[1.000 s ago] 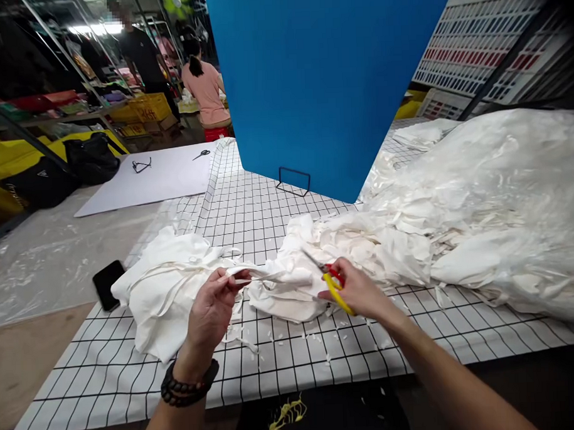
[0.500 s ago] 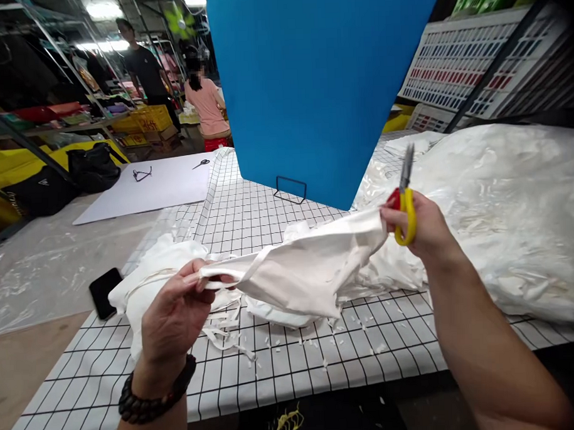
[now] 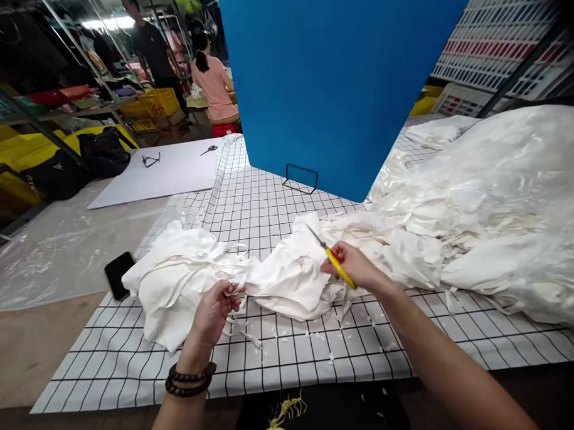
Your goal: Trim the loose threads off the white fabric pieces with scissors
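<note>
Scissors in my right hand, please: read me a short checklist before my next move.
1. Scissors held in the right hand: ok.
2. Left hand apart from the blades: ok.
3. Blades closed: cannot tell, too small to see.
4. Left hand gripping fabric: cannot tell, though white fabric shows at its fingertips.
5. Checked tablecloth free of loose bits: not ok, white scraps lie scattered near its front edge.
</note>
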Available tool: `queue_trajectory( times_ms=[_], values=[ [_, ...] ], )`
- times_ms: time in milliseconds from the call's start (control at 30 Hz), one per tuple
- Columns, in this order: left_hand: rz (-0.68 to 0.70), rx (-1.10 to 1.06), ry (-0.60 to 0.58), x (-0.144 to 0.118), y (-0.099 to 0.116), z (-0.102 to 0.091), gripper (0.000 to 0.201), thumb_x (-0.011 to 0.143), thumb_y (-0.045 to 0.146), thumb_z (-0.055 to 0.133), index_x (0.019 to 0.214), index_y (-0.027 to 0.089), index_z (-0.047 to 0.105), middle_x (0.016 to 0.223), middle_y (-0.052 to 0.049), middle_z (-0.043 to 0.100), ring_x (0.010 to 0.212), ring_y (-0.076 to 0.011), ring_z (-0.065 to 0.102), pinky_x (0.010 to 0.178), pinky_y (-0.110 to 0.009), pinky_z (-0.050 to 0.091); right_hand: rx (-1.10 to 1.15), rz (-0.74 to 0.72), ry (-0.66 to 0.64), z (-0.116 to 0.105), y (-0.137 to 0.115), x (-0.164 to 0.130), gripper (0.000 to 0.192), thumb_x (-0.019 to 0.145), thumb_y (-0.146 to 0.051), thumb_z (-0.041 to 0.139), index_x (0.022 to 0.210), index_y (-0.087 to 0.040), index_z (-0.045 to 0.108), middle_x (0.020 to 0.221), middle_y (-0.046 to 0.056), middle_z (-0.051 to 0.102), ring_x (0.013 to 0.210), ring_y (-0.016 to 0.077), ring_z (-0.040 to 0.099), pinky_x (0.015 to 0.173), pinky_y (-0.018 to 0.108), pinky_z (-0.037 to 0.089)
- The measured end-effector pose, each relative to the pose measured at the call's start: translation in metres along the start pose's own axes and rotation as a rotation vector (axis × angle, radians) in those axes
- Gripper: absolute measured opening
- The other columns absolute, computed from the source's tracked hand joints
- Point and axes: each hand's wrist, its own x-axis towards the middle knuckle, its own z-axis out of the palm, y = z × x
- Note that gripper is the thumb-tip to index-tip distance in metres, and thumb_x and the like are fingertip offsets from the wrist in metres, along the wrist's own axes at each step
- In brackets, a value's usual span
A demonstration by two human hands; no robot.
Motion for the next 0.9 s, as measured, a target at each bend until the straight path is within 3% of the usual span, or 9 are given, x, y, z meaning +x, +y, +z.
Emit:
queue_trajectory(
  times_ms=[100,200,300,400,467,533,700,800,900],
  values=[
    [0.010,-0.028,-0.032,-0.006,0.006,0.008,0.019,0.076,0.027,0.065,0.067,0.016,0.052,0.068,-0.004,0.067,0.053,-0.0113,0.058,0.052,-0.022,0.048,-0.107,-0.066,0.002,0.031,0.010,-0.014,0.035,0.063,-0.030,0.077,0.083,-0.024,0.049,0.085,0.000,0.069,0.073,0.0187,0.064,0.063,0.031,0.050],
    [0.028,-0.142,-0.084,-0.011,0.013,0.018,0.018,0.078,0.025,0.063,0.066,0.016,0.052,0.064,-0.002,0.064,0.056,-0.0121,0.058,0.053,-0.023,0.050,-0.210,-0.131,0.033,0.045,0.012,-0.010,0.024,0.066,-0.027,0.070,0.080,-0.025,0.052,0.087,-0.001,0.070,0.076,0.0192,0.063,0.066,0.030,0.048],
    [0.074,-0.217,-0.044,-0.009,0.017,0.018,0.011,0.081,0.023,0.061,0.075,0.015,0.057,0.075,-0.003,0.068,0.059,-0.0120,0.061,0.055,-0.023,0.052,-0.200,-0.106,0.104,0.033,0.013,0.001,0.020,0.067,-0.027,0.068,0.078,-0.024,0.051,0.084,0.001,0.069,0.074,0.0201,0.062,0.065,0.030,0.047],
    [0.087,-0.213,0.060,-0.004,0.015,0.012,0.013,0.084,0.023,0.058,0.094,0.015,0.060,0.095,-0.007,0.071,0.068,-0.0134,0.066,0.060,-0.025,0.055,-0.156,-0.076,0.228,0.009,0.015,0.005,0.025,0.070,-0.031,0.065,0.088,-0.025,0.048,0.095,0.004,0.068,0.082,0.0216,0.063,0.067,0.032,0.049],
    [0.072,-0.117,0.110,-0.004,0.006,0.010,0.022,0.085,0.027,0.057,0.105,0.016,0.056,0.099,-0.008,0.070,0.070,-0.0144,0.068,0.060,-0.026,0.056,-0.106,-0.049,0.231,-0.002,0.018,0.001,0.029,0.069,-0.032,0.067,0.087,-0.025,0.046,0.092,0.004,0.067,0.079,0.0211,0.064,0.065,0.032,0.051],
    [0.037,0.056,0.090,-0.008,-0.009,0.016,0.026,0.085,0.035,0.059,0.104,0.018,0.054,0.089,-0.005,0.069,0.062,-0.0137,0.067,0.054,-0.025,0.055,-0.052,-0.010,0.159,-0.003,0.022,-0.008,0.032,0.066,-0.033,0.072,0.081,-0.025,0.044,0.078,0.000,0.066,0.064,0.0192,0.063,0.057,0.032,0.052],
    [-0.122,0.357,-0.154,-0.016,-0.063,0.055,0.040,0.070,0.048,0.074,0.090,0.017,0.057,0.063,0.000,0.063,0.035,-0.0146,0.057,0.031,-0.022,0.039,0.116,0.060,0.028,0.014,0.030,-0.035,0.040,0.063,-0.036,0.079,0.076,-0.024,0.043,0.068,-0.004,0.060,0.051,0.0135,0.056,0.052,0.031,0.053],
    [-0.080,0.420,-0.166,-0.011,-0.083,0.077,0.038,0.071,0.052,0.072,0.078,0.019,0.055,0.057,0.002,0.060,0.031,-0.0124,0.051,0.030,-0.021,0.031,0.168,0.071,0.024,0.017,0.033,-0.043,0.042,0.061,-0.037,0.080,0.076,-0.024,0.044,0.068,-0.005,0.059,0.053,0.0128,0.056,0.053,0.031,0.053],
    [0.016,0.390,-0.099,-0.006,-0.085,0.082,0.035,0.073,0.051,0.070,0.070,0.020,0.053,0.057,0.003,0.057,0.033,-0.0099,0.046,0.033,-0.022,0.028,0.203,0.072,0.018,0.013,0.035,-0.046,0.044,0.059,-0.038,0.083,0.077,-0.023,0.045,0.069,-0.006,0.059,0.053,0.0124,0.055,0.053,0.030,0.052]
  ],
)
